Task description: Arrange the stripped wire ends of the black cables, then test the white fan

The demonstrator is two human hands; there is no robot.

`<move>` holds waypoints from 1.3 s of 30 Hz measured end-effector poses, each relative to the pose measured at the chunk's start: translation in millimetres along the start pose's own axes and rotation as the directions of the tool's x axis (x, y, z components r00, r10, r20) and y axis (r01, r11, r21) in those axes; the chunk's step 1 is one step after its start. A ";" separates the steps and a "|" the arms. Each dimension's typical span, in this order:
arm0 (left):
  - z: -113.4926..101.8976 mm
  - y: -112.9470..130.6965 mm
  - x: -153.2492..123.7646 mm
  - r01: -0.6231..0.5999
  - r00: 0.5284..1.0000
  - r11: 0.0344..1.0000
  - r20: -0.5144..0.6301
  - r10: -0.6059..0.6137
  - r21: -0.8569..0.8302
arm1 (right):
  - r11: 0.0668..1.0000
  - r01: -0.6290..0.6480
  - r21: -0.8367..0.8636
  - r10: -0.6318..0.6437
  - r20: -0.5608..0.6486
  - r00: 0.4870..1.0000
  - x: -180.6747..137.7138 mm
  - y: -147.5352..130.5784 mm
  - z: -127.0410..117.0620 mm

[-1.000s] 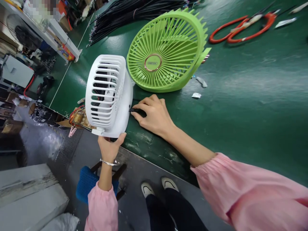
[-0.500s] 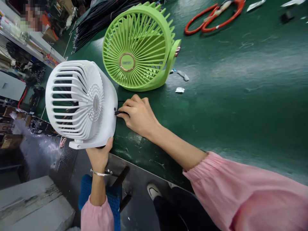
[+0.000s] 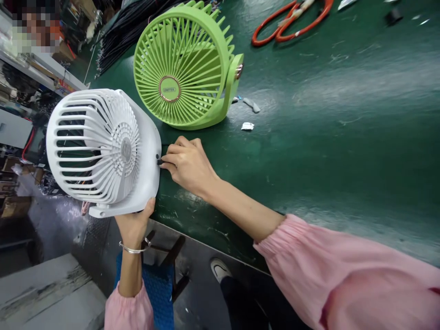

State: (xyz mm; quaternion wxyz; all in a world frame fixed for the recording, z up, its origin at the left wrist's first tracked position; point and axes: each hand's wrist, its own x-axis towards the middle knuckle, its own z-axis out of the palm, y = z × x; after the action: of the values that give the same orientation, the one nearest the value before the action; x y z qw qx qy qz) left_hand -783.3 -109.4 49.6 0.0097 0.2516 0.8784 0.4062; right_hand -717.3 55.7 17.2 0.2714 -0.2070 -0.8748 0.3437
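A white desk fan (image 3: 103,151) is held up at the near left edge of the green table (image 3: 326,137), its grille facing me. My left hand (image 3: 134,222) grips it from below at its base. My right hand (image 3: 187,165) rests on the table beside the fan, fingers pinched on a small black plug (image 3: 160,162) at the socket in the fan's side. Behind them a green desk fan (image 3: 182,64) stands on the table, tilted on its stand.
Red cable loops (image 3: 292,23) lie at the far side of the table, a bundle of black cables (image 3: 130,23) at the far left. Small paper scraps (image 3: 248,126) lie near the green fan. A blue stool (image 3: 154,284) stands below the table's edge.
The white fan has turned in my left hand so its front grille faces me and has shifted left. My right hand has stayed on the black plug at its side.
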 end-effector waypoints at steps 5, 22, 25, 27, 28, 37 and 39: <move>-2.3 2.1 1.6 0.003 1.000 1.000 -0.002 -0.003 0.019 | 1.000 -0.011 0.010 0.011 0.029 1.000 0.9 1.1 -0.8; -3.0 0.1 5.8 -0.057 0.998 0.998 -0.007 0.057 0.037 | 0.999 -0.016 -0.029 0.017 0.022 1.000 -1.2 -1.3 -6.7; 0.9 0.1 4.4 -0.069 0.997 0.997 -0.034 0.071 0.033 | 0.999 -0.029 -0.034 0.029 0.015 0.999 -0.9 -1.6 -6.9; 4.2 0.3 2.9 -0.079 0.994 0.996 -0.067 0.081 0.028 | 0.999 -0.028 -0.028 0.028 0.017 0.999 -0.5 -1.8 -7.4; 5.6 0.5 2.1 -0.079 0.993 0.996 -0.080 0.081 0.030 | 0.999 -0.027 -0.027 0.027 0.021 0.999 -0.3 -1.8 -7.7; 7.4 2.5 -0.1 -0.080 0.995 0.996 -0.061 0.082 0.044 | 0.994 -0.081 -0.068 0.084 0.043 0.996 -1.3 -4.7 -9.1; 7.8 3.2 -0.2 -0.074 0.995 0.997 -0.069 0.076 0.038 | 0.993 -0.100 -0.060 0.103 0.054 0.993 -1.2 -5.5 -9.8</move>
State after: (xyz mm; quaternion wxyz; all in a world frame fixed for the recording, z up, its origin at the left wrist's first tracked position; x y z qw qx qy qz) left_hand -780.0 -102.3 46.7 -0.0410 0.2701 0.8751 0.3995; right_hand -711.3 56.2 26.8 0.2226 -0.2490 -0.8801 0.3375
